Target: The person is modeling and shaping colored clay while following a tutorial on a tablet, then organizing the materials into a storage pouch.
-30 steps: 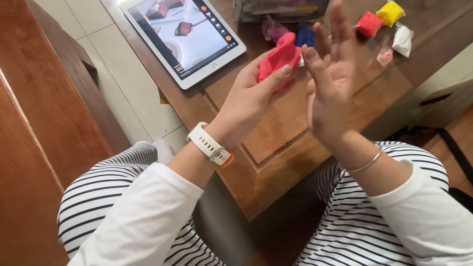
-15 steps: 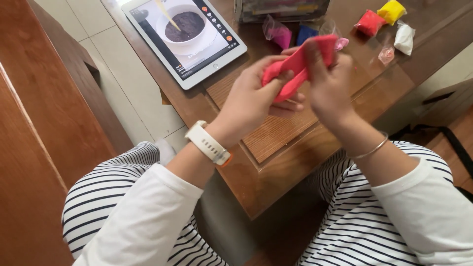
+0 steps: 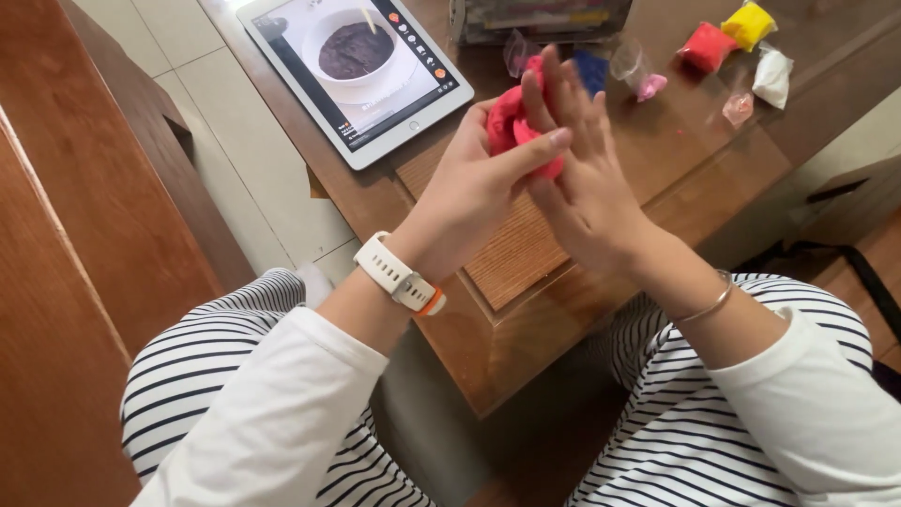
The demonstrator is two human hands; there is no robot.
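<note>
Here, reading from left to right: a white tablet (image 3: 361, 75) lies flat on the wooden table (image 3: 601, 310), well to the left of the fingers, its screen showing a white bowl of dark matter. The left hand (image 3: 474, 192), wearing a white wristwatch (image 3: 399, 274) with an orange edge, is curled about a lump of pinkish-red modelling clay (image 3: 511, 127); its thumb lies across the front of the lump and its fingers wrap behind, so that the hand grips the clay. The clay sits between the two hands, above the table's paler inset panel (image 3: 511, 258), and is partly hidden by the fingers. The right hand (image 3: 587, 183), with a thin bangle (image 3: 709, 305) at the wrist, presses its palm side against the clay from the right; its fingers (image 3: 572, 89) are stretched out straight and close together, pointing away from the person, flat on the lump rather than closed round it. Beyond the fingertips, a blue lump (image 3: 591, 68) and a small pink lump (image 3: 650, 86) rest on the table beside clear wrappers. Farther right of the fingers lie a red lump (image 3: 709, 45), a yellow lump (image 3: 748, 23) and a white lump (image 3: 772, 77), close together near the table's far corner. Both forearms wear white sleeves, over striped trousers (image 3: 206, 376).
</note>
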